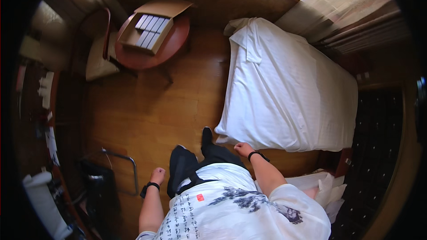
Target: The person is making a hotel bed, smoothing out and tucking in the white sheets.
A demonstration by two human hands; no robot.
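Note:
My left hand (158, 176) hangs over the wooden floor (143, 116), its fingers curled in with nothing seen in them and a black band at the wrist. Close to the near corner of a bed (283, 96) draped in a white sheet, my right hand (243, 149) is also curled and appears to hold nothing; it too has a black wristband. Ahead on the left, an open cardboard box (151, 48) sits on a round reddish table (178, 36). White oblong packs (151, 23) stand in rows inside the box.
A chair (98, 56) with a pale seat adjoins the round table. By my left side are a dark suitcase-like object (101, 186) and a bent metal frame (135, 173). Pillows (328, 186) lie low on the right. Curtains (340, 10) hang beside the window at the far right.

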